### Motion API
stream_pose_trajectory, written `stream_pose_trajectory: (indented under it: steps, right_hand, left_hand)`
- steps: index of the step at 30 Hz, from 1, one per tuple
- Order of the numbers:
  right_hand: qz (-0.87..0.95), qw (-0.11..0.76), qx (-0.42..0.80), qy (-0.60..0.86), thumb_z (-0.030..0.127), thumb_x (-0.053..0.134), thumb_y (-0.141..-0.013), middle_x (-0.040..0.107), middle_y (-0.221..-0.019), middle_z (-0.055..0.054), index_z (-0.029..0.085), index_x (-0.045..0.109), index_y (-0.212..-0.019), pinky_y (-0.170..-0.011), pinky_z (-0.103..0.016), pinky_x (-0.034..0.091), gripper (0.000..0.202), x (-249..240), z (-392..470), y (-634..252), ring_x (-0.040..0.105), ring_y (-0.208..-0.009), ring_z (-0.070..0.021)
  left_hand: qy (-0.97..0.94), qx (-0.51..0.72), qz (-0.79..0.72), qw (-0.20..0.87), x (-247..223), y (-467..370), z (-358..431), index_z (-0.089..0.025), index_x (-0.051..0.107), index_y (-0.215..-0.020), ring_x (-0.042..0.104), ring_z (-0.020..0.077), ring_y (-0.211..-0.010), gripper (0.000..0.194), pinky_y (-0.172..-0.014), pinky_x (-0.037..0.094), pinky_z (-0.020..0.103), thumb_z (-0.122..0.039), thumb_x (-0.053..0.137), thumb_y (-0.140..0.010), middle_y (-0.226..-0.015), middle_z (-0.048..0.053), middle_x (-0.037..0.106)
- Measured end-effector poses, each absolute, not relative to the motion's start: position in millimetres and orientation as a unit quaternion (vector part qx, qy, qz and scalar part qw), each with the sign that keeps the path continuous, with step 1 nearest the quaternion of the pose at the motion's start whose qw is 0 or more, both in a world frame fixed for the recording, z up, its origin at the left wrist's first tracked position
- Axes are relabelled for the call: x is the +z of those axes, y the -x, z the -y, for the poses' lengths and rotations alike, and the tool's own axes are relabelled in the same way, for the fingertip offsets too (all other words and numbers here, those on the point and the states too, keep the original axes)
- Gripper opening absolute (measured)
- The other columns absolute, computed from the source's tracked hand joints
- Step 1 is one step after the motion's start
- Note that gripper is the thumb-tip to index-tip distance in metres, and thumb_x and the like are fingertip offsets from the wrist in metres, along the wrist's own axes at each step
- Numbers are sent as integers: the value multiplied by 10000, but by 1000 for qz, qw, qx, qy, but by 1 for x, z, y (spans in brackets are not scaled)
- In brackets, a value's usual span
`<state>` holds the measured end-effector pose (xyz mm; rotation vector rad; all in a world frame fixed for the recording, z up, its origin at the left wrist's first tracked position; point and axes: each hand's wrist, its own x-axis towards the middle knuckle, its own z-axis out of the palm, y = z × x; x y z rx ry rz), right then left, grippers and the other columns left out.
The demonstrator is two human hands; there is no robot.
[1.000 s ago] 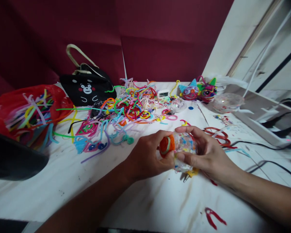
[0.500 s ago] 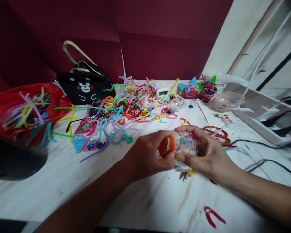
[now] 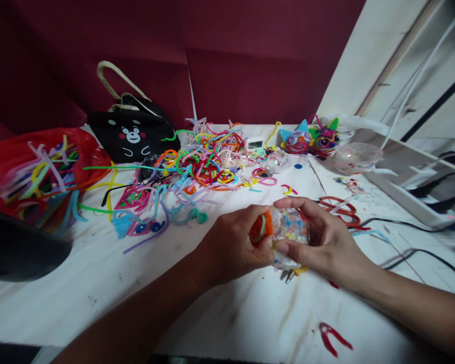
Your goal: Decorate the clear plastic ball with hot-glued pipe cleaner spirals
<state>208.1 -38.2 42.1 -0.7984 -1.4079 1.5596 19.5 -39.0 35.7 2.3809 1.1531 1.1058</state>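
Note:
Both hands hold a clear rounded piece with coloured specks, above the white table. My left hand grips its left end, with fingers and thumb around an orange coil that has a pale green strip. My right hand clasps the right side, thumb in front and fingers over the top. Below the piece a metal tip and a bit of yellow show. The fingers hide parts of the piece.
A red bag of pipe cleaners and a dark container stand left. Behind are a black bag, a heap of pipe cleaners and two colourful faces. Red-handled scissors, cables and a red bent piece lie right.
Both hands keep their hold on the clear piece, which has barely shifted. The view has moved very slightly.

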Motion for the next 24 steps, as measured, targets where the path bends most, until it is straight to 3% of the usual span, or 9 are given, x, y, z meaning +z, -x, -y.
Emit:
stream_pose_trajectory:
  steps: [10, 24]
  right_hand:
    - [563, 443, 609, 340, 118, 788, -708, 725, -870, 9, 241, 540, -1105, -606, -184, 576, 483, 45, 39, -208, 687, -697, -109]
    - [579, 438, 606, 325, 114, 766, -745, 731, -879, 24, 254, 540, -1123, -627, -149, 569, 462, 42, 39, -208, 686, -730, -85]
  left_hand:
    - [-851, 348, -350, 179, 39, -8, 33, -154, 548, -1227, 689, 160, -812, 366, -725, 611, 278, -279, 560, -883, -979, 55, 708]
    - [-824, 380, -385, 167, 36, -16, 37, -126, 580, -1178, 694, 179, -787, 381, -704, 616, 300, -236, 559, -813, -926, 58, 706]
